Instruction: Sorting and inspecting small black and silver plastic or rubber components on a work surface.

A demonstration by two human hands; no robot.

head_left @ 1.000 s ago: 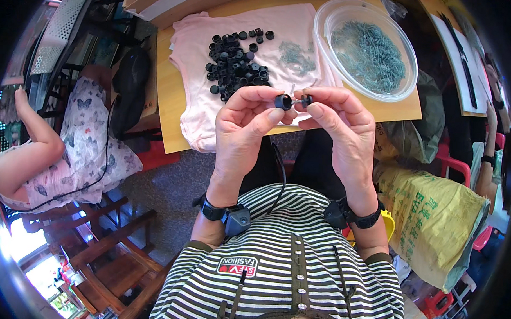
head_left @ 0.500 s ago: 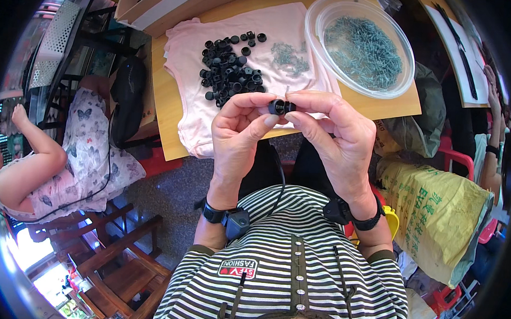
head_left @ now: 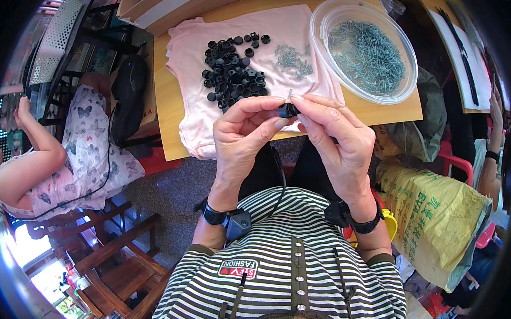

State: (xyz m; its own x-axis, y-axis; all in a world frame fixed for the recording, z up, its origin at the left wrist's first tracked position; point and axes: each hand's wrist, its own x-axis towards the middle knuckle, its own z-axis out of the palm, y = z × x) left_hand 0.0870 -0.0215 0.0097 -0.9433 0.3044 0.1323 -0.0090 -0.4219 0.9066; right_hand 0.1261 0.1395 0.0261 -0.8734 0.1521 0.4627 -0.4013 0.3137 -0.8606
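Note:
Just above the table's near edge, both hands meet at a small round black plastic part (head_left: pixel 286 110). My left hand (head_left: pixel 239 133) pinches its left side between thumb and fingers. From the right, my right hand (head_left: pixel 338 131) closes thumb and forefinger on it, hiding much of that side. A thin screw (head_left: pixel 290 94) stands up at the right fingertips; how it is held is hard to make out. Beyond the hands, a pile of small black plastic caps (head_left: pixel 233 71) lies on a pink cloth (head_left: pixel 185 95), with a few loose screws (head_left: pixel 292 62) to its right.
A clear round tub (head_left: pixel 412 72) of screws stands at the table's right. At the back left is a cardboard box (head_left: pixel 176 7). One person in a butterfly-print garment (head_left: pixel 90 137) sits at left; another person's arm (head_left: pixel 493 156) shows at far right, beyond a yellow sack (head_left: pixel 439 216).
The right fingers have come over the black part and turned it, covering more of it. Both hands have shifted slightly right in the picture. The seated person's arm at left has moved.

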